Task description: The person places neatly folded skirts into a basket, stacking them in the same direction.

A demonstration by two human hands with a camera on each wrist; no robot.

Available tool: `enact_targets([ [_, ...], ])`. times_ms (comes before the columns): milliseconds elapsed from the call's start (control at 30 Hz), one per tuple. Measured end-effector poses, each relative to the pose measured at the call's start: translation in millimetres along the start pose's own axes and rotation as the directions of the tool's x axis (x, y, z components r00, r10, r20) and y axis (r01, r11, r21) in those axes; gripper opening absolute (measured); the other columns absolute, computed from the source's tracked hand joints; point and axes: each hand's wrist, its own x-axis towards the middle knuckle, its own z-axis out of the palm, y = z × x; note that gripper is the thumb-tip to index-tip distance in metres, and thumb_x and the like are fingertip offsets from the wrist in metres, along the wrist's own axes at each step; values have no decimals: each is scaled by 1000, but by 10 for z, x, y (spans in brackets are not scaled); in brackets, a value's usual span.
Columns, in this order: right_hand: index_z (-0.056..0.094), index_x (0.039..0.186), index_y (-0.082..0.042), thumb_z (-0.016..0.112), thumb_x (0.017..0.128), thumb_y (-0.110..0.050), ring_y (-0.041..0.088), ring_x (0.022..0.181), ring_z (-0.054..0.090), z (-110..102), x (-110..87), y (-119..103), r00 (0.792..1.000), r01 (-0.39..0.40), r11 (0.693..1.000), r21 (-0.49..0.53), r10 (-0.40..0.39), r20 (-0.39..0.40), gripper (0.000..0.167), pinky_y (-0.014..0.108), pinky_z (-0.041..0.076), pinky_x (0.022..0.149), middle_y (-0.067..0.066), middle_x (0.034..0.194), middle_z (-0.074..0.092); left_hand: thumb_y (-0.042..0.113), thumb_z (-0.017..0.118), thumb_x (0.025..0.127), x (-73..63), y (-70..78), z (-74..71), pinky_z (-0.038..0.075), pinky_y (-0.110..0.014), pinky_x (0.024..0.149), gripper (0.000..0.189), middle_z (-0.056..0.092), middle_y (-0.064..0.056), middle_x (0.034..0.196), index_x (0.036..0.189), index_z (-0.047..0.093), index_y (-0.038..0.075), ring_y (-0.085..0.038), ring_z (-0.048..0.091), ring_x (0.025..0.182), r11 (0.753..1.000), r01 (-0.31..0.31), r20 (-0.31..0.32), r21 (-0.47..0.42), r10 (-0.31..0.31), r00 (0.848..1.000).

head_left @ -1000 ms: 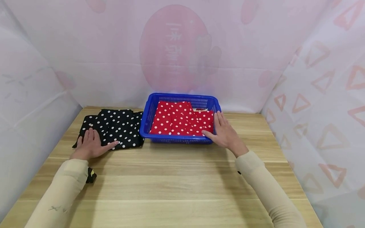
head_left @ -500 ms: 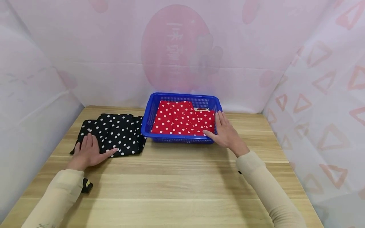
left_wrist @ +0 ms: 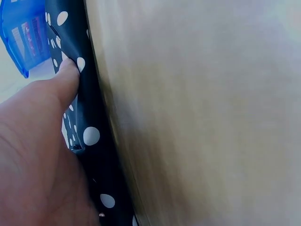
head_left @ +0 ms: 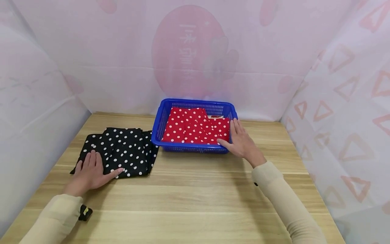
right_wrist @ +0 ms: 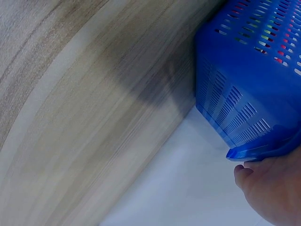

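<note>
A folded black cloth with white dots point(head_left: 125, 149) lies on the left of the wooden table. My left hand point(head_left: 89, 173) rests flat on its near left part, fingers straight and thumb spread along the near edge. In the left wrist view the thumb presses on the dotted cloth point(left_wrist: 91, 108). To the right stands a blue plastic basket point(head_left: 195, 148) holding folded red cloth with white dots point(head_left: 192, 127). My right hand point(head_left: 242, 140) lies over the basket's right front corner, fingers straight, thumb across the front rim. The right wrist view shows the basket's slotted wall point(right_wrist: 240, 117) beside that hand.
A pale printed item point(head_left: 215, 117) shows partly behind the red cloth in the basket. White printed sheets point(head_left: 122, 51) hang at the back and both sides of the table point(head_left: 182, 196). The black cloth's right edge lies close by the basket's left side.
My left hand has drawn the black cloth towards me and slightly left across the table. The right hand and the basket stay nearly where they were.
</note>
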Motion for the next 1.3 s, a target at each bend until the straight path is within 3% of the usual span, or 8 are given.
enact_targets([
  [933,-2,168,0,40,98,-78,42,166,-4,-9,-19,-16,1000,-9,1000,6,9,18,113,61,14,133,21,178,-6,82,52,93,-727,212,257,10,-83,119,131,4,-49,164,156,9,-25,-66,9,153,1000,7,-80,7,-6,997],
  [1300,-1,168,0,41,98,-77,42,166,-3,-4,-19,-3,1000,-5,1000,13,5,2,112,61,13,133,21,178,-5,82,55,91,-932,362,346,12,-82,118,131,8,-47,165,158,10,-22,-64,11,153,1000,-5,-97,-1,5,995],
])
